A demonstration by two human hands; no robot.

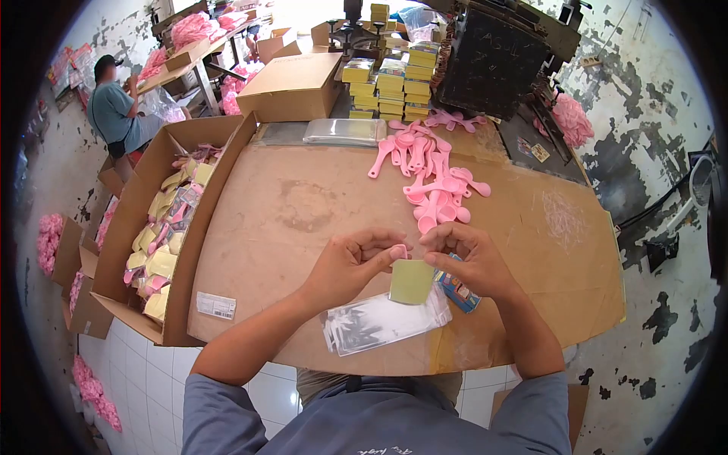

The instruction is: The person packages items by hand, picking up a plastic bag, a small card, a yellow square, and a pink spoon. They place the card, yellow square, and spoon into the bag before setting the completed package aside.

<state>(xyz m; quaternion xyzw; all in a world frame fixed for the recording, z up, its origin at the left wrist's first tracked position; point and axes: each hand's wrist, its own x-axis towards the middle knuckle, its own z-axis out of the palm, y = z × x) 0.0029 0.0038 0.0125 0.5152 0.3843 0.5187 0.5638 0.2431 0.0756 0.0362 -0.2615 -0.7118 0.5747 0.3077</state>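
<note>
A pale yellow-green card (410, 282) hangs upright between my two hands, close over the cardboard-covered table (288, 205). My left hand (362, 260) is closed in a pinch at its upper left corner, where a bit of pink shows at the thumb tip. My right hand (468, 262) pinches the upper right corner, its fingers curled. Beneath the card lies a stack of clear plastic bags (379, 322). A blue printed pack of cards (460, 294) sits under my right hand, partly hidden. Just beyond my fingertips is a pile of pink measuring spoons (430, 205).
On the left, an open carton (201, 262) holds many bagged pink and yellow items (161, 262). Stacks of yellow cards (390, 87), a closed carton (292, 80), wrapped clear plastic (345, 131) and a dark machine (493, 57) stand at the back. A person (121, 110) sits at the far left.
</note>
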